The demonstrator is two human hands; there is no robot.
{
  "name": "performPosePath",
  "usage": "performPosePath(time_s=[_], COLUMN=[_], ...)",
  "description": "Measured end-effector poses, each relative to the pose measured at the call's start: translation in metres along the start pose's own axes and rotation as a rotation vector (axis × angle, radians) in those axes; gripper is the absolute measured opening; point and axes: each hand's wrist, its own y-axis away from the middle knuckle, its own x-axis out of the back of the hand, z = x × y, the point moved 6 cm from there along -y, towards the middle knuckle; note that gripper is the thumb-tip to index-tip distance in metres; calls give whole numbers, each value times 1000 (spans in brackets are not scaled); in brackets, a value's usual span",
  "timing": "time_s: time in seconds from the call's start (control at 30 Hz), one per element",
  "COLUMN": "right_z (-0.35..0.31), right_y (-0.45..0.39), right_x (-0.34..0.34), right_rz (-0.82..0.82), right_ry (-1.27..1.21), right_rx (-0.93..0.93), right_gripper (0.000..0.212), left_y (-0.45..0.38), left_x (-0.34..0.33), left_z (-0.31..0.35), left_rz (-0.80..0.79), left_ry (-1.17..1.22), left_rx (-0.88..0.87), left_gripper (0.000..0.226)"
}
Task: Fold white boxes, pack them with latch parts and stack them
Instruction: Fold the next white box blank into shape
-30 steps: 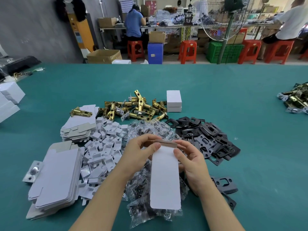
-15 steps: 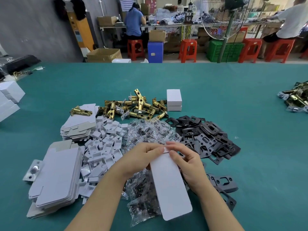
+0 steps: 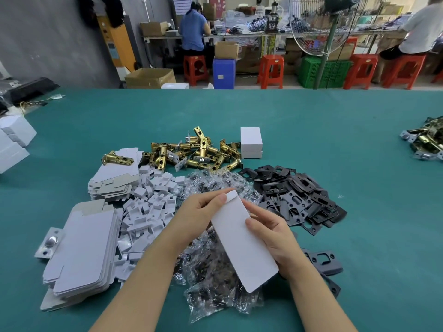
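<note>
Since a second ago the flat box blank [image 3: 242, 238] has swung from upright to slanting down toward my right, its far flap bent over. I'm still on the folding step. My left hand [image 3: 201, 212] pinches the top flap with thumb and fingers; my right hand [image 3: 271, 226] grips the long right edge, thumb on the face. The blank hangs above the bagged screws [image 3: 215, 279], apart from the table [image 3: 359, 152]. Next, I judge, the sides need squaring open, then a brass latch [image 3: 201, 152] goes in.
</note>
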Motion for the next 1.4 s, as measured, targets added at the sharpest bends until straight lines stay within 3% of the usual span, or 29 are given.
performPosePath(time_s=[0.13, 0.47, 0.77, 1.0, 1.1, 1.4], right_z=[0, 0, -1, -2, -3, -1], right_y=[1, 3, 4, 5, 5, 4], right_x=[-1, -5, -2, 0, 1, 4], right_rz=[-10, -26, -4, -13, -16, -21], right_ry=[-4, -11, 37, 4, -13, -3], right_rx=[-15, -37, -47, -64, -71, -66], right_gripper=[43, 40, 39, 38, 36, 37], left_y=[-2, -3, 0, 3, 5, 6], left_x=[8, 10, -8, -7, -6, -7], left_z=[-4, -8, -3, 3, 6, 7], left_rz=[106, 92, -127, -204, -251, -289], left_ry=[56, 18, -122, -248, -353, -464], left_rx=[30, 72, 94, -26, -64, -58], left_gripper=[24, 21, 39, 39, 49, 47])
